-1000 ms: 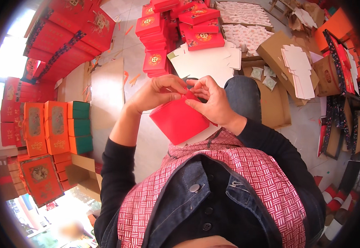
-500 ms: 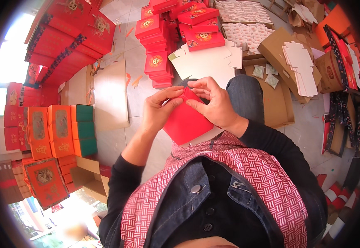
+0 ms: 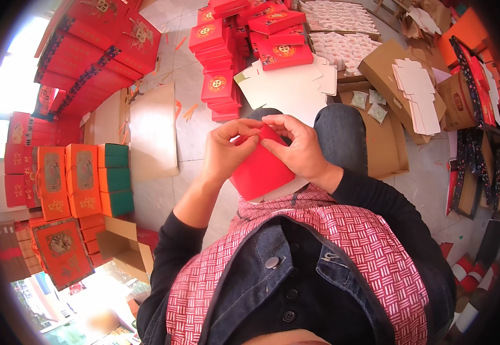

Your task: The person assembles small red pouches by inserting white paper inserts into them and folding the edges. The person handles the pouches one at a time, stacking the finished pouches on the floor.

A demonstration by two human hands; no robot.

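A plain red cardboard box piece rests tilted over my lap, with a strip of pale underside showing along its near edge. My left hand pinches its far corner between thumb and fingertips. At the same corner, my right hand also grips the card, thumb on top and fingers curled beyond the edge. The fingertips of both hands nearly meet there and hide the corner fold. Beyond my knees lie flat white die-cut card sheets, close to stacked red gift boxes with gold round emblems.
Large red boxes are piled at the far left, with orange boxes and green ones nearer. A cardboard sheet lies on the floor. To the right is an open carton with small white packets.
My left hand has slid slightly right, its fingertips closer to the right hand's at the far corner. The red box piece has shifted a little with the hands.
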